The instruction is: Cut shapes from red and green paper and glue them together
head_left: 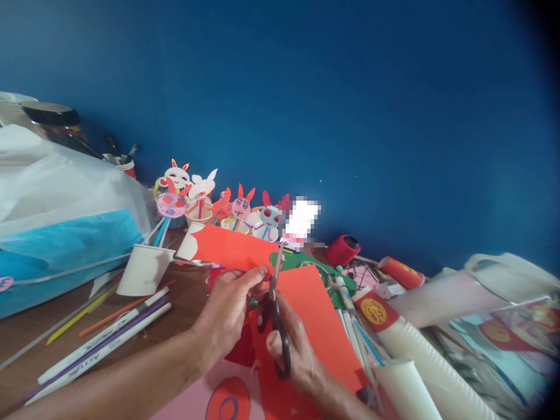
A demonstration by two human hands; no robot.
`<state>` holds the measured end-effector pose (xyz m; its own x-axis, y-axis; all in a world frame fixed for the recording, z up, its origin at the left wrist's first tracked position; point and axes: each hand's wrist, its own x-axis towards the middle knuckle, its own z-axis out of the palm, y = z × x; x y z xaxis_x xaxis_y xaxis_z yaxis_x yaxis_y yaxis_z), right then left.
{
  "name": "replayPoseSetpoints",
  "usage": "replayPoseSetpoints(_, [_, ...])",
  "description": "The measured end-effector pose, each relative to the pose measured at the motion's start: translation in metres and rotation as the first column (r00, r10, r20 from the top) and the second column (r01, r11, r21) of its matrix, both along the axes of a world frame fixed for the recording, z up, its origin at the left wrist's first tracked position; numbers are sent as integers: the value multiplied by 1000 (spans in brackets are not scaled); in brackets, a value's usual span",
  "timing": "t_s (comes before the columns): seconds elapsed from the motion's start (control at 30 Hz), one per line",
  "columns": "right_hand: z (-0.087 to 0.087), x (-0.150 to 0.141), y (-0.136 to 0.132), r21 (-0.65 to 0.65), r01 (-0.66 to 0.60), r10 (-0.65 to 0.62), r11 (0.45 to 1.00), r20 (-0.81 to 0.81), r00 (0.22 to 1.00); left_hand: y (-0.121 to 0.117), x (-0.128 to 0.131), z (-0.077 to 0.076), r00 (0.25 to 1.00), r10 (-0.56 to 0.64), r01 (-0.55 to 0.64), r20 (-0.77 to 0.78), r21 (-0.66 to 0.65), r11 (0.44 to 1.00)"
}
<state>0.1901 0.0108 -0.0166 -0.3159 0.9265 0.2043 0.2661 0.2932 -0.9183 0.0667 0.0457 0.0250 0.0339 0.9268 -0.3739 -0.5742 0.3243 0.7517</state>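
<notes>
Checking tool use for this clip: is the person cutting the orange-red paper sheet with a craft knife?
No, the right hand holds black-handled scissors whose blades cross the orange-red paper sheet, steadied by the left hand.

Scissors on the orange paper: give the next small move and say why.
Probably close the scissors and feed the orange paper a little further in. The right hand has the black handles, the blades point up into the sheet, and the left hand pinches it beside the blades.
</notes>
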Motion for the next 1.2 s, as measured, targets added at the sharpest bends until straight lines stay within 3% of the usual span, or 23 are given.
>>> replayPoseSetpoints(1.2, [4, -1, 2, -5, 32, -32, 999, 70, 997, 2, 1, -13, 999, 13, -13, 47, 15, 1000])
